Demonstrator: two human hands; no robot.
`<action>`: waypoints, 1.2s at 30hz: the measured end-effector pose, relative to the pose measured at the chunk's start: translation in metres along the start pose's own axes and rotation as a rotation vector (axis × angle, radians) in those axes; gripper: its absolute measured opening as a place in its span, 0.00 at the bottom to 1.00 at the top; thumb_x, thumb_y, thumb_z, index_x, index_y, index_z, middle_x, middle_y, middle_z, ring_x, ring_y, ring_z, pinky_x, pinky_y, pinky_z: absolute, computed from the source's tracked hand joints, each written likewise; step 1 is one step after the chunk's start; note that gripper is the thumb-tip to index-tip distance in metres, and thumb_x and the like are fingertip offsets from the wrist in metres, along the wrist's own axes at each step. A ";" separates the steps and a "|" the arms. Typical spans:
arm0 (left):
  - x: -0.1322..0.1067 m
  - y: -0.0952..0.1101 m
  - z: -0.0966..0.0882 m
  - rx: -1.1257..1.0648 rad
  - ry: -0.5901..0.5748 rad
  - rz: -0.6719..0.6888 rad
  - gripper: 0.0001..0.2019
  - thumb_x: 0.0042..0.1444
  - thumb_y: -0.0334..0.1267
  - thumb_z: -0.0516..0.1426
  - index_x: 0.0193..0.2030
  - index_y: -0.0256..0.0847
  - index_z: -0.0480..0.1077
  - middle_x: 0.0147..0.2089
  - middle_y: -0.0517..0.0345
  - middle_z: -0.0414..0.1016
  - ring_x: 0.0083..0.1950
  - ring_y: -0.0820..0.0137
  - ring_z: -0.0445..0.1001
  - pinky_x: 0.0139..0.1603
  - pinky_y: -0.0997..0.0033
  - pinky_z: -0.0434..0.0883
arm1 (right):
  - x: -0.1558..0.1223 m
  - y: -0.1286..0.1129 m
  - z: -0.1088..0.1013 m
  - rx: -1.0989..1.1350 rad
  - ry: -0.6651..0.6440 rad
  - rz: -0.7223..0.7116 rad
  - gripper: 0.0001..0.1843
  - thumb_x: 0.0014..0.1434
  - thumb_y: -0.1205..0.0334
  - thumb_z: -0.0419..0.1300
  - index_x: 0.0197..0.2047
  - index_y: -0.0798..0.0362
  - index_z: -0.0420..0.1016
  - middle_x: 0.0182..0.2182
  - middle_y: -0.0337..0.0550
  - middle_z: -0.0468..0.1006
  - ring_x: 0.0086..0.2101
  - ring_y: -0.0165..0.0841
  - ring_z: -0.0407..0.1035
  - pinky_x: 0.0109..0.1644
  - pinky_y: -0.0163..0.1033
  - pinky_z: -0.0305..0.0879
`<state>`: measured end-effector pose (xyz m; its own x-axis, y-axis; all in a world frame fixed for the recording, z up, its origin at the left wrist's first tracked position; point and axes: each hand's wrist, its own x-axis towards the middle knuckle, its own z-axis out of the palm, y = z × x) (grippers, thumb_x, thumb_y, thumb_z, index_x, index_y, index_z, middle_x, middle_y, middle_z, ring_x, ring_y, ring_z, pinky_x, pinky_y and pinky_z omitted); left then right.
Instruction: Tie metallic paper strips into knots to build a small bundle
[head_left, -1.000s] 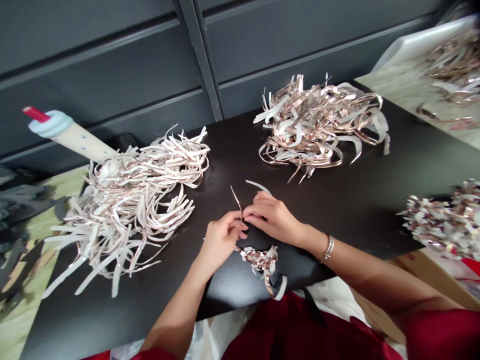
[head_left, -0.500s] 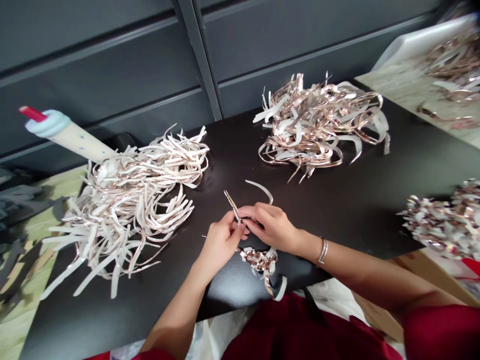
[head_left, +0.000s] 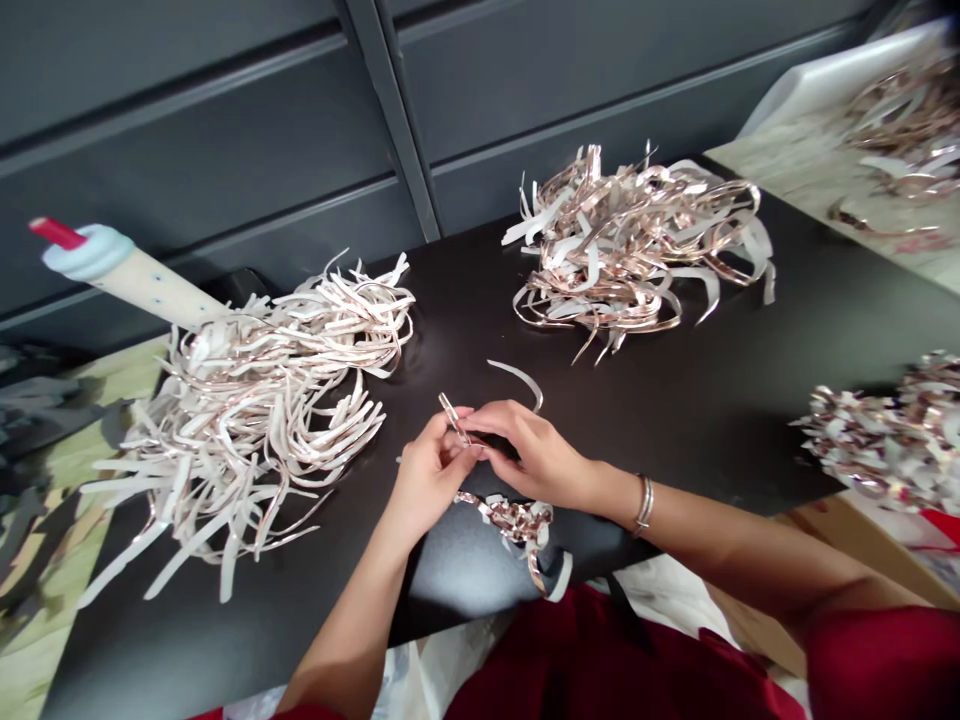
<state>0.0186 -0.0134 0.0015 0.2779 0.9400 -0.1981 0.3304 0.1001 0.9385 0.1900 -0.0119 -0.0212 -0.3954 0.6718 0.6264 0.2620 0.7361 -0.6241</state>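
In the head view my left hand is closed, pinching a shiny rose-gold strip whose end stands up above the fingers. My right hand meets it from the right, thumb and forefinger closing on the same strip near the left fingertips. The exact grip between the fingers is partly hidden. Below both hands a knotted bundle of rose-gold and white strips lies at the front of the black table. Just beyond my right hand, a loose white curved strip rests on the surface.
A large heap of white-and-gold strips lies on the left, beside a candle-shaped thing with a red tip. Another rose-gold heap sits at the back right. A pile of short knotted pieces is at the right edge. Grey panels stand behind.
My left hand has shifted slightly left and down with the strip. The right fingers have spread a little, and a knotted tail between the hands and bundle shows more.
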 end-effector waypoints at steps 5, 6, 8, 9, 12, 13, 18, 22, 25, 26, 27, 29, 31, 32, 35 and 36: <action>0.001 -0.004 -0.003 -0.039 -0.022 -0.018 0.16 0.54 0.36 0.57 0.50 0.39 0.65 0.33 0.56 0.78 0.36 0.67 0.78 0.39 0.70 0.71 | 0.002 0.000 -0.009 0.042 -0.066 0.012 0.27 0.56 0.80 0.45 0.58 0.55 0.57 0.51 0.53 0.71 0.50 0.34 0.68 0.52 0.41 0.70; 0.002 -0.004 -0.004 -0.071 -0.036 -0.019 0.15 0.54 0.35 0.58 0.49 0.39 0.66 0.33 0.56 0.78 0.37 0.67 0.78 0.41 0.69 0.71 | 0.003 0.000 -0.012 0.061 -0.077 0.025 0.28 0.55 0.81 0.44 0.59 0.55 0.57 0.52 0.52 0.70 0.51 0.33 0.68 0.53 0.40 0.70; 0.002 -0.003 -0.004 -0.160 -0.053 -0.017 0.15 0.52 0.34 0.58 0.48 0.38 0.65 0.34 0.57 0.77 0.37 0.68 0.78 0.43 0.69 0.71 | 0.004 -0.001 -0.016 0.101 -0.098 0.044 0.30 0.54 0.81 0.44 0.60 0.54 0.55 0.53 0.51 0.69 0.52 0.32 0.68 0.54 0.40 0.69; 0.003 -0.003 -0.004 -0.199 -0.047 -0.014 0.15 0.52 0.34 0.59 0.47 0.38 0.65 0.33 0.58 0.76 0.37 0.68 0.78 0.43 0.70 0.71 | 0.004 -0.001 -0.016 0.115 -0.107 0.046 0.31 0.54 0.81 0.44 0.61 0.54 0.54 0.54 0.51 0.68 0.53 0.32 0.67 0.55 0.40 0.69; 0.002 0.001 0.000 -0.243 0.019 -0.011 0.14 0.54 0.38 0.58 0.48 0.38 0.66 0.31 0.61 0.73 0.33 0.71 0.77 0.39 0.72 0.72 | 0.004 -0.001 -0.014 0.119 -0.140 0.031 0.32 0.54 0.80 0.45 0.62 0.55 0.52 0.55 0.54 0.67 0.55 0.35 0.64 0.57 0.45 0.66; 0.002 0.001 0.001 -0.236 0.044 -0.012 0.15 0.56 0.39 0.57 0.48 0.38 0.66 0.31 0.61 0.73 0.32 0.71 0.77 0.37 0.72 0.72 | 0.003 -0.001 -0.012 0.113 -0.154 0.026 0.32 0.54 0.80 0.45 0.62 0.55 0.52 0.55 0.54 0.66 0.56 0.36 0.63 0.58 0.46 0.66; 0.002 -0.001 0.002 -0.200 0.032 -0.001 0.15 0.57 0.40 0.55 0.50 0.38 0.67 0.33 0.57 0.75 0.35 0.68 0.78 0.37 0.71 0.73 | 0.002 0.000 -0.011 0.109 -0.208 0.018 0.36 0.51 0.84 0.41 0.62 0.54 0.52 0.57 0.53 0.64 0.60 0.36 0.56 0.59 0.49 0.64; 0.004 -0.009 -0.001 -0.282 0.010 -0.014 0.14 0.57 0.38 0.55 0.49 0.39 0.68 0.33 0.60 0.73 0.35 0.70 0.78 0.39 0.71 0.74 | 0.002 -0.001 -0.019 0.208 -0.253 0.120 0.37 0.50 0.84 0.42 0.63 0.56 0.49 0.57 0.55 0.63 0.57 0.36 0.61 0.56 0.47 0.67; 0.004 -0.010 0.000 -0.201 0.068 0.020 0.12 0.58 0.39 0.55 0.47 0.39 0.70 0.30 0.61 0.71 0.29 0.74 0.75 0.34 0.74 0.72 | 0.003 -0.003 -0.022 0.252 -0.279 0.145 0.37 0.49 0.84 0.42 0.63 0.55 0.48 0.58 0.55 0.62 0.57 0.36 0.62 0.55 0.47 0.68; 0.004 -0.009 0.001 -0.146 0.099 0.033 0.12 0.58 0.40 0.54 0.46 0.39 0.70 0.29 0.62 0.71 0.27 0.75 0.74 0.32 0.75 0.72 | 0.003 -0.004 -0.021 0.256 -0.282 0.141 0.37 0.49 0.84 0.42 0.62 0.55 0.48 0.58 0.54 0.62 0.57 0.36 0.62 0.55 0.47 0.68; 0.004 -0.007 0.001 -0.092 0.129 0.043 0.12 0.59 0.41 0.54 0.45 0.38 0.71 0.27 0.63 0.70 0.25 0.76 0.73 0.31 0.76 0.71 | 0.003 -0.004 -0.021 0.258 -0.286 0.134 0.37 0.49 0.84 0.42 0.62 0.55 0.48 0.57 0.53 0.63 0.57 0.36 0.62 0.55 0.46 0.68; 0.003 -0.004 0.002 -0.019 0.170 0.057 0.12 0.60 0.41 0.53 0.43 0.38 0.72 0.24 0.64 0.69 0.24 0.76 0.71 0.30 0.76 0.71 | 0.003 -0.005 -0.020 0.259 -0.294 0.111 0.35 0.50 0.84 0.42 0.61 0.55 0.50 0.56 0.52 0.65 0.56 0.34 0.62 0.56 0.45 0.67; 0.003 -0.002 0.002 0.011 0.189 0.076 0.12 0.60 0.42 0.52 0.41 0.37 0.72 0.23 0.64 0.69 0.23 0.76 0.71 0.30 0.76 0.71 | 0.003 -0.003 -0.020 0.252 -0.286 0.082 0.33 0.51 0.83 0.41 0.59 0.55 0.53 0.55 0.51 0.67 0.57 0.33 0.62 0.57 0.44 0.66; 0.003 -0.001 0.001 0.025 0.190 0.091 0.12 0.61 0.41 0.52 0.40 0.37 0.72 0.23 0.64 0.69 0.23 0.76 0.71 0.29 0.76 0.71 | 0.003 -0.002 -0.022 0.247 -0.278 0.078 0.32 0.52 0.83 0.41 0.58 0.56 0.54 0.55 0.52 0.67 0.57 0.33 0.62 0.58 0.43 0.65; 0.002 -0.002 -0.004 0.141 0.201 0.190 0.11 0.62 0.39 0.50 0.40 0.38 0.72 0.23 0.64 0.70 0.23 0.76 0.71 0.29 0.76 0.72 | 0.004 0.004 -0.032 0.239 -0.255 0.099 0.32 0.50 0.84 0.41 0.58 0.55 0.55 0.55 0.52 0.68 0.56 0.31 0.63 0.58 0.43 0.63; 0.001 -0.003 -0.006 0.222 0.217 0.246 0.11 0.62 0.37 0.50 0.41 0.38 0.72 0.23 0.64 0.71 0.23 0.76 0.72 0.30 0.76 0.72 | 0.005 0.007 -0.037 0.246 -0.253 0.114 0.33 0.50 0.84 0.41 0.58 0.55 0.55 0.55 0.52 0.69 0.56 0.31 0.64 0.58 0.43 0.63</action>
<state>0.0128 -0.0110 0.0002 0.1835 0.9766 0.1120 0.4714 -0.1875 0.8618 0.2225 -0.0008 -0.0049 -0.5892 0.6840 0.4301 0.1099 0.5952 -0.7960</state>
